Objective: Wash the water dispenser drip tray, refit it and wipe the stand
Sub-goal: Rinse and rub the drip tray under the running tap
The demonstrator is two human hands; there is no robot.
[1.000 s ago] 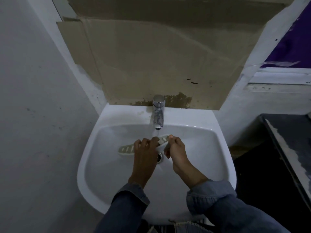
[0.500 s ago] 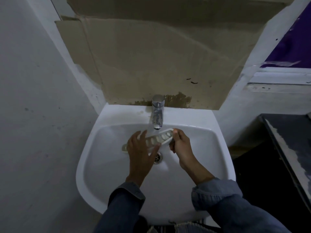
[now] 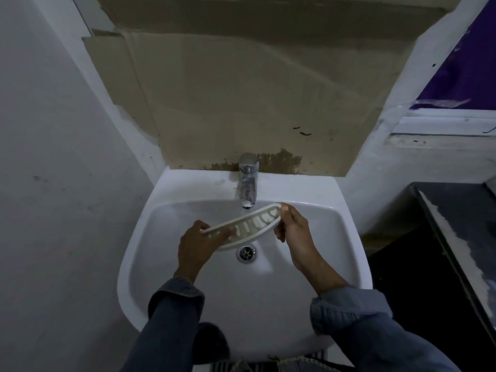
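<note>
A pale, curved drip tray (image 3: 249, 224) with several slots hangs over the white sink (image 3: 139, 237), just below the chrome tap (image 3: 248, 181). My left hand (image 3: 198, 244) grips its lower left end, fingers wrapped over the rim. My right hand (image 3: 291, 226) pinches its raised right end near the spout. The tray tilts up to the right with its slotted face towards me. I cannot tell whether water is running from the tap.
The drain (image 3: 247, 253) lies right under the tray. A stained cardboard sheet (image 3: 241, 89) covers the wall behind the tap. White walls close in on the left and right. A dark counter (image 3: 456, 237) stands at the right.
The tray has risen from low in the basin to just under the spout and turned its slotted face up. My left hand shifted from the middle to the left end.
</note>
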